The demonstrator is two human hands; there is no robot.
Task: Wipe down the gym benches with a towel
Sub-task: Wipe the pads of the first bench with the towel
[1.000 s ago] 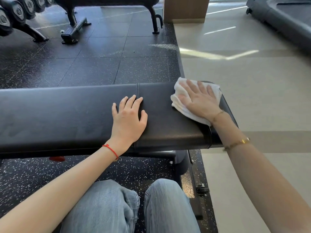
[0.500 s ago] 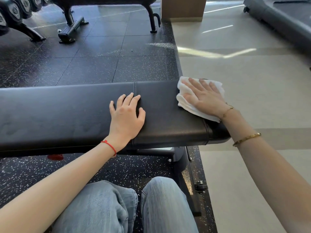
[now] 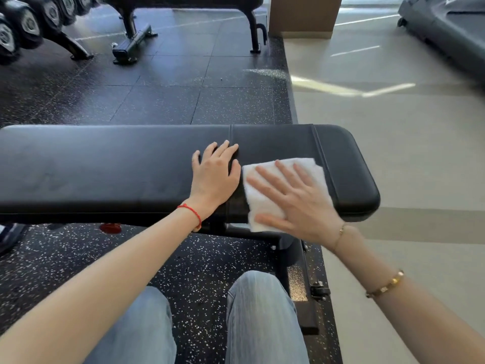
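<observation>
Towel, white and folded, lies on the bench toward its right end, at the near edge, with its lower corner hanging just over that edge. A second ago it sat at the far right corner of the pad; it has since been drawn toward the near edge and leftward, so it now lies just beside the left hand. The right hand presses it flat, fingers straight and spread, with nothing curled around the cloth. The left hand has stayed put, resting palm-down on the pad by the seam, fingers loosely extended and gripping nothing.

That stroke suggests the right end of the pad has now been covered from far edge to near. The long stretch left of the seam looks untouched, so I judge the job only begun. To carry on leftward, the left hand would likely need to lift out of the towel's path.

Beyond the bench stand a second bench and a dumbbell rack.
</observation>
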